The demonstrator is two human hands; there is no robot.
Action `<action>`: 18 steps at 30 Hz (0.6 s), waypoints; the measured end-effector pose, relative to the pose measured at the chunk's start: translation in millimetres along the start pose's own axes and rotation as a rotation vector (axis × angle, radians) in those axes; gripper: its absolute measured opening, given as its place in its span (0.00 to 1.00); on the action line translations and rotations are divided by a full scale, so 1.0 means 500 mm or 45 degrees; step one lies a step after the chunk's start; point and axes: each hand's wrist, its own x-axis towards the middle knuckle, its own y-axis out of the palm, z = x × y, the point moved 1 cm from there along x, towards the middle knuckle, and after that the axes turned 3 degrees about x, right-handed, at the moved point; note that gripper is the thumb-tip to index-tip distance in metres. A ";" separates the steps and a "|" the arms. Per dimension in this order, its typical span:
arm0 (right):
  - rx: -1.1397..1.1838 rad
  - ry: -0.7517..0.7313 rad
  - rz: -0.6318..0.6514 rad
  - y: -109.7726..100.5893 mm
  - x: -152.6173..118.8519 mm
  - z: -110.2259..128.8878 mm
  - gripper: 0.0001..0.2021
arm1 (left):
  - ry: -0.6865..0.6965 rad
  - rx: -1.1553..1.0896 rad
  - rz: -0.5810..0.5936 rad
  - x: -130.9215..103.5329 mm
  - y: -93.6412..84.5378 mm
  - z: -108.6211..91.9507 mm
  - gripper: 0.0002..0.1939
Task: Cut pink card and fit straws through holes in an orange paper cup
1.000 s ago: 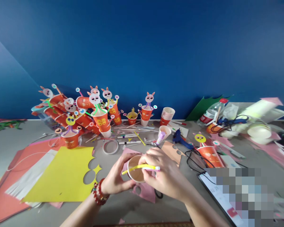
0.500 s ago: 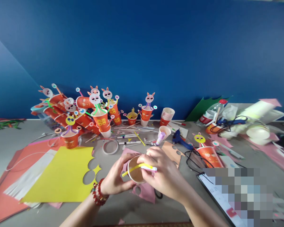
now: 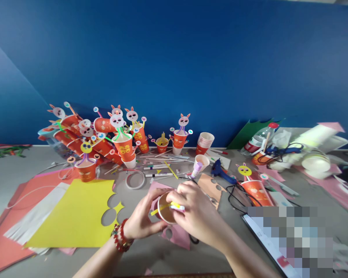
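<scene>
A paper cup [image 3: 166, 216] is tilted with its open mouth toward me, near the front middle of the table. Around its left side wraps my left hand [image 3: 143, 216], with red beads on the wrist. My right hand [image 3: 190, 206] is closed at the cup's right rim, its fingers pinching a yellow strip [image 3: 159, 210] that crosses the mouth. A small white piece [image 3: 178, 208] shows by the right fingers. Pink paper [image 3: 178, 237] with round holes lies beneath the cup.
Yellow paper [image 3: 72, 216] covers the left. Decorated cups [image 3: 123, 148] crowd the back left. Markers [image 3: 158, 175], a tape roll [image 3: 135, 180] and a blue glue gun [image 3: 220, 172] lie beyond my hands. At the right are a tablet [image 3: 266, 243], black cable and a bottle [image 3: 259, 138].
My right fingers have shifted left over the cup's mouth. Less of the yellow strip and white piece shows at the right side.
</scene>
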 end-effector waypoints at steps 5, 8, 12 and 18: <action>0.013 0.166 0.171 -0.002 0.008 -0.005 0.10 | -0.016 0.005 0.011 -0.010 0.009 0.016 0.42; 0.167 0.312 0.190 -0.017 0.005 -0.012 0.13 | -0.041 -0.057 0.017 -0.010 0.009 0.017 0.41; 0.192 0.354 0.199 -0.018 0.005 -0.017 0.08 | -0.084 -0.150 0.043 -0.008 0.010 0.011 0.41; 0.040 0.291 0.309 0.019 0.008 -0.025 0.05 | -0.299 -0.570 0.086 -0.004 0.021 0.003 0.30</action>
